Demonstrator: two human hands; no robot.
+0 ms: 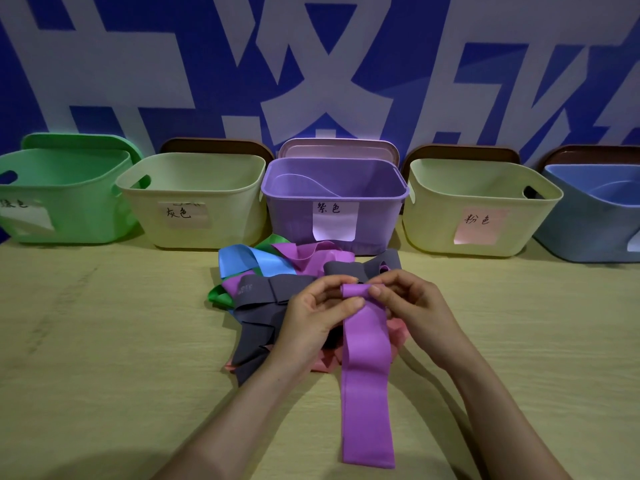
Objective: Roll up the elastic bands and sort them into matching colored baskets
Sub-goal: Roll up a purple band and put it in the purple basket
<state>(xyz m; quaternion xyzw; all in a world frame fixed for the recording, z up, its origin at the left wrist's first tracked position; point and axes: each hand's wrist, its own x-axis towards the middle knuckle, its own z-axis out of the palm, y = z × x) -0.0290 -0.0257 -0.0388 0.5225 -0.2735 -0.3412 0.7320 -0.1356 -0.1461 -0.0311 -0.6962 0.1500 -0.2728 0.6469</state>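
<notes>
Far edge: five baskets stand in a row along the wall (485, 46), each close beside the next.
Open room: the desk (104, 341) is bare left and right of the pile; the pile's far side lies just in front of the purple basket (294, 216).
Near side: both forearms enter from the bottom, with the band between them.
Band (365, 393): purple, flat, matte, and doubled into a long strip. Its far end is curled into a small roll, and the rest runs toward the person across the pile's near part and onto the desk.
Left hand (311, 313): thumb and fingers pinch the left end of the roll.
Right hand (412, 306): fingertips pinch the right end of the roll.
Pile (263, 289): loose overlapping bands in blue, green, purple, grey and pink; the number of each colour cannot be told.
Baskets: five. One is green (69, 209), two are cream (225, 230) (433, 223), one is purple and one is blue (581, 230).
Lids: five, one leaning behind each basket.
</notes>
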